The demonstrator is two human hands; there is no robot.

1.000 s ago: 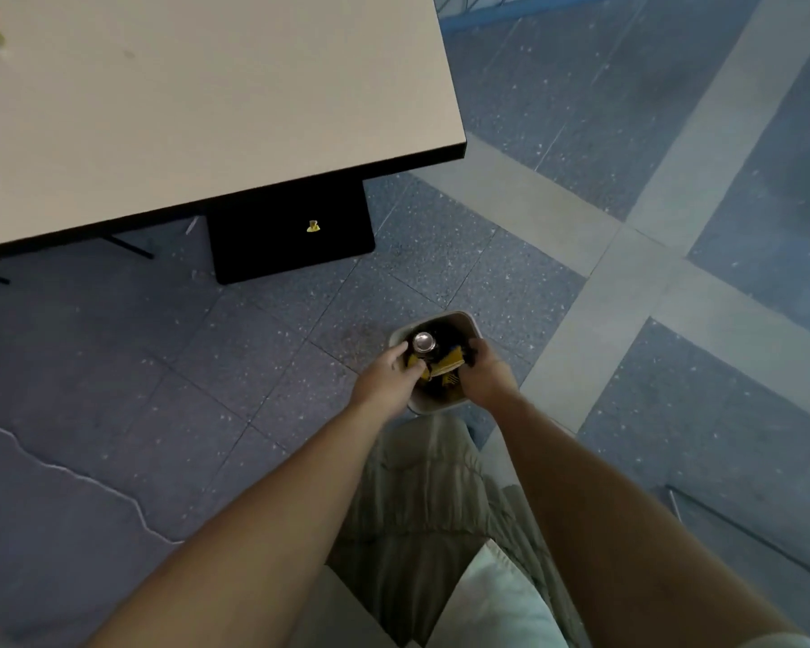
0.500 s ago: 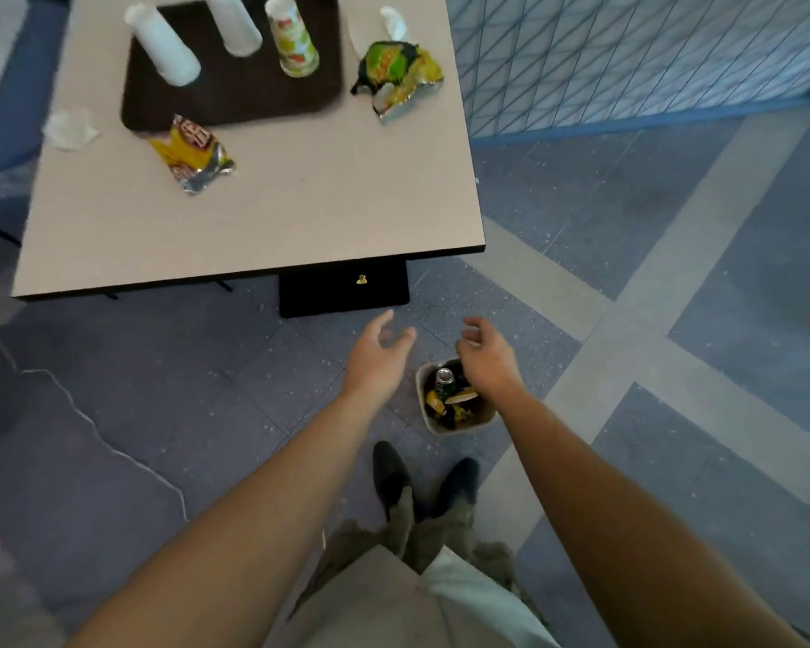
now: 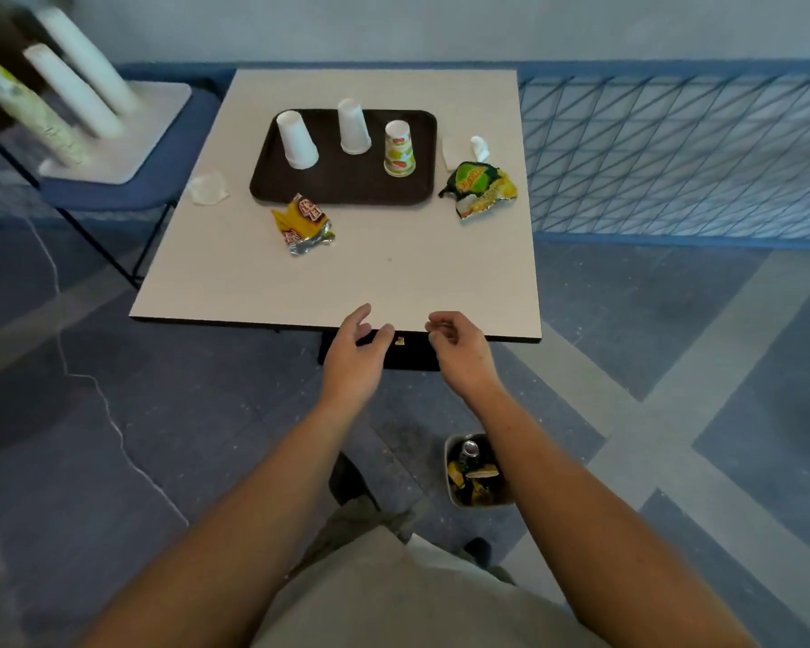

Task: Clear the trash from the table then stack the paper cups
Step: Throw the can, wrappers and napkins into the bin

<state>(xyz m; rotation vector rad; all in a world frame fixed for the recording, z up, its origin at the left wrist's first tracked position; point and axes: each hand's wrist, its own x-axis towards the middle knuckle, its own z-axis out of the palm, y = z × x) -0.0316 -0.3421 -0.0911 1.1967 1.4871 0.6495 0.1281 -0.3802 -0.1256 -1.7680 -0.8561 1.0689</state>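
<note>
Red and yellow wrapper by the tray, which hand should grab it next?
Probably the left hand: it hovers open, closer to the red and yellow wrapper; the right hand lines up with the green bag instead.

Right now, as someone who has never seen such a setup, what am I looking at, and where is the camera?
No machine here: one camera, worn on a person's head, looks down at their bare hands. The left hand and right hand hover relaxed at the near edge of the table, holding nothing. On it a dark tray carries three upside-down paper cups: left white cup, middle white cup, printed cup. Nearby lie a yellow wrapper, a green wrapper, a left napkin and a right napkin. A floor bin holds trash.
</note>
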